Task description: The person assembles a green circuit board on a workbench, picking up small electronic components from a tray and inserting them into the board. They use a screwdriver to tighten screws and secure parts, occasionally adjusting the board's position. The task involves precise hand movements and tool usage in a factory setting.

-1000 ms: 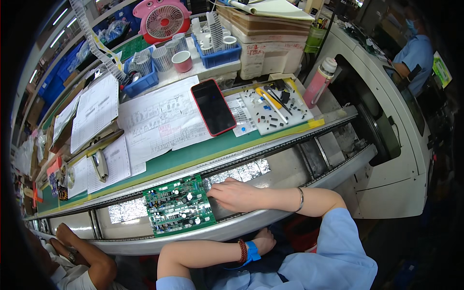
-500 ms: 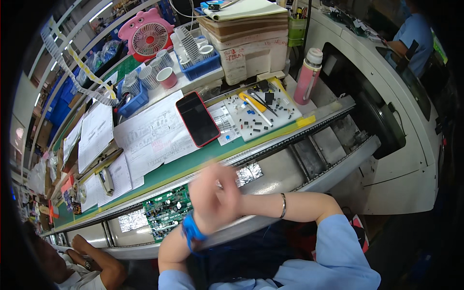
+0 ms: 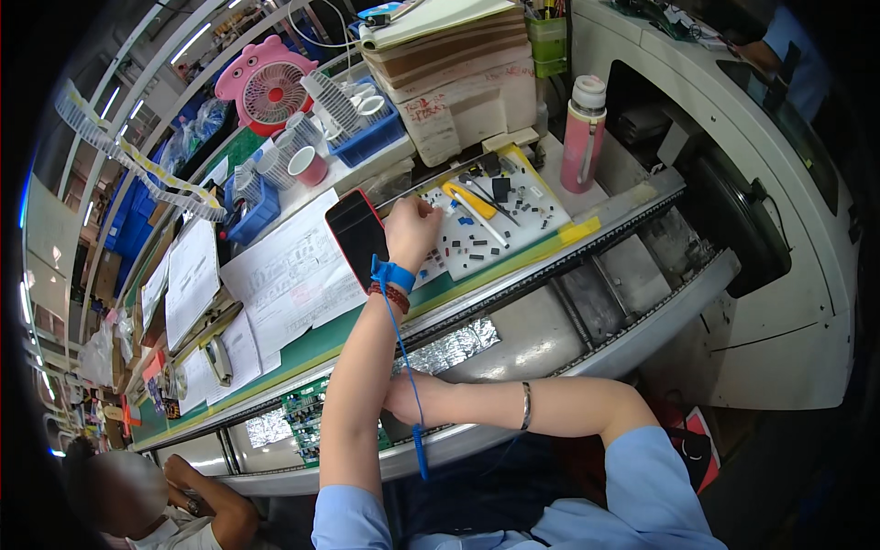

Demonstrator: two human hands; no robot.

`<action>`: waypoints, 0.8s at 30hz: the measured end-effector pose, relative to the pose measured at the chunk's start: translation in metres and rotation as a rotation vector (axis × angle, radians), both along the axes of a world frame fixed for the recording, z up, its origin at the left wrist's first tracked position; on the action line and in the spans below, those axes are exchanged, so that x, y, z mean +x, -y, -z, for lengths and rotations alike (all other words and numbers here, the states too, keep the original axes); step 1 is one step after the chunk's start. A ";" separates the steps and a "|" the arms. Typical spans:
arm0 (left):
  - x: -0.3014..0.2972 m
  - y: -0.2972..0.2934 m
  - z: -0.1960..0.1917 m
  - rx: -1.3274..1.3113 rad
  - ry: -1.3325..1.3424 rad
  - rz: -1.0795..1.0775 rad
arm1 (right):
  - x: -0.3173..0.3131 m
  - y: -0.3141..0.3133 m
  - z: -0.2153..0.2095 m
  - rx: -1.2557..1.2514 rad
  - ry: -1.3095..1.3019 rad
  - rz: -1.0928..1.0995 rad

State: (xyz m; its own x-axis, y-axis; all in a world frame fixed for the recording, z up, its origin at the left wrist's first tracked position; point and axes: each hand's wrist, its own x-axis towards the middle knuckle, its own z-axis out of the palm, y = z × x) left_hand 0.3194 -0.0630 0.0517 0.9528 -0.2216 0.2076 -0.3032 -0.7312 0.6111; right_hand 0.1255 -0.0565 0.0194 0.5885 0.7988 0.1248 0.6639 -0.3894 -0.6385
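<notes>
My left hand (image 3: 412, 233), with a blue strap at its wrist, is at the left edge of a white board (image 3: 527, 228) strewn with small electronic parts. Its fingers are curled together, and whatever they may hold is too small or hidden to name. A red-edged phone (image 3: 352, 227) lies just left of this hand, partly covered by it. My right hand (image 3: 409, 400) is low over the metal conveyor, beside a green circuit board (image 3: 305, 423) with parts on it. The left forearm crosses in front of the right hand and hides its fingers and part of the circuit board.
A yellow-handled tool (image 3: 469, 200) and a white pen-like stick lie among the parts. Paper sheets (image 3: 275, 280) and a stapler (image 3: 218, 360) cover the bench at left. A pink bottle (image 3: 584, 137) stands at right. A blue bin (image 3: 390, 128) holds cups. Another person (image 3: 151, 509) sits at lower left.
My left hand has moved up and away from over the conveyor to the white board's left edge. My right hand has dropped slightly beside the circuit board. The view has shifted a little.
</notes>
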 end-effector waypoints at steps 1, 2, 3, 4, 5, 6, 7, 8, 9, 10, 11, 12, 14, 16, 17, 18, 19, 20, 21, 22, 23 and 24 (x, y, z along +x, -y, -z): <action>0.000 0.001 -0.002 0.009 -0.001 0.010 | -0.001 0.000 0.002 0.031 0.003 0.007; 0.001 0.001 -0.004 0.018 -0.002 0.020 | -0.001 -0.002 0.005 0.022 0.004 0.014; 0.001 0.001 -0.004 0.027 -0.002 0.030 | -0.001 -0.004 0.008 0.013 0.006 0.021; 0.001 0.000 -0.005 -0.006 -0.010 0.016 | -0.001 -0.004 0.007 0.004 0.010 0.027; 0.000 -0.001 -0.006 -0.022 0.018 0.016 | -0.002 -0.003 0.006 0.006 0.016 0.037; -0.001 -0.003 -0.009 -0.039 0.046 0.014 | -0.003 -0.003 0.004 0.007 0.021 0.046; -0.003 -0.007 -0.012 -0.055 0.073 0.011 | -0.004 -0.002 0.001 0.009 0.025 0.053; -0.004 -0.012 -0.014 -0.084 0.043 0.045 | -0.004 -0.003 -0.004 -0.019 -0.037 0.042; -0.007 -0.018 -0.018 -0.139 0.051 0.121 | -0.003 -0.003 -0.010 -0.047 -0.098 0.027; -0.012 -0.025 -0.024 -0.196 0.061 0.197 | -0.003 -0.004 -0.017 -0.079 -0.158 0.010; -0.018 -0.031 -0.027 -0.256 0.062 0.271 | -0.002 -0.001 -0.022 -0.084 -0.136 0.009; -0.028 -0.038 -0.033 -0.244 -0.049 0.258 | -0.002 0.004 -0.026 -0.088 -0.113 0.003; -0.065 -0.050 -0.064 -0.373 -0.242 0.292 | -0.002 0.010 -0.022 -0.071 -0.087 0.008; -0.098 -0.077 -0.081 -0.373 -0.203 0.334 | -0.001 0.011 -0.018 -0.057 -0.045 0.035; -0.118 -0.090 -0.094 -0.359 -0.226 0.302 | -0.001 0.010 -0.017 -0.067 -0.038 0.039; -0.136 -0.101 -0.102 -0.368 -0.181 0.256 | -0.002 0.010 -0.013 -0.040 -0.009 0.047; -0.154 -0.111 -0.110 -0.377 -0.138 0.210 | -0.001 0.010 -0.007 -0.010 0.018 0.054; -0.172 -0.126 -0.113 -0.279 0.009 0.161 | 0.000 0.009 -0.005 0.012 0.026 0.041; -0.187 -0.142 -0.117 -0.188 0.126 0.128 | -0.001 0.007 -0.006 0.033 0.035 0.032; -0.201 -0.162 -0.118 -0.125 0.179 0.106 | -0.002 0.007 -0.006 0.051 0.044 0.040; -0.210 -0.178 -0.114 -0.085 0.188 0.083 | -0.002 0.009 -0.006 0.063 0.058 0.067; -0.221 -0.192 -0.106 -0.081 0.138 0.051 | -0.001 0.010 -0.009 0.052 0.042 0.051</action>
State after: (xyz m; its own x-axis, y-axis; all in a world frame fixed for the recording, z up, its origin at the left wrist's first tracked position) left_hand 0.0980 0.1294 0.1577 0.9018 -0.2463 0.3551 -0.4240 -0.6630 0.6170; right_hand 0.1245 -0.0661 0.0281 0.6218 0.7596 0.1906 0.6704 -0.3904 -0.6310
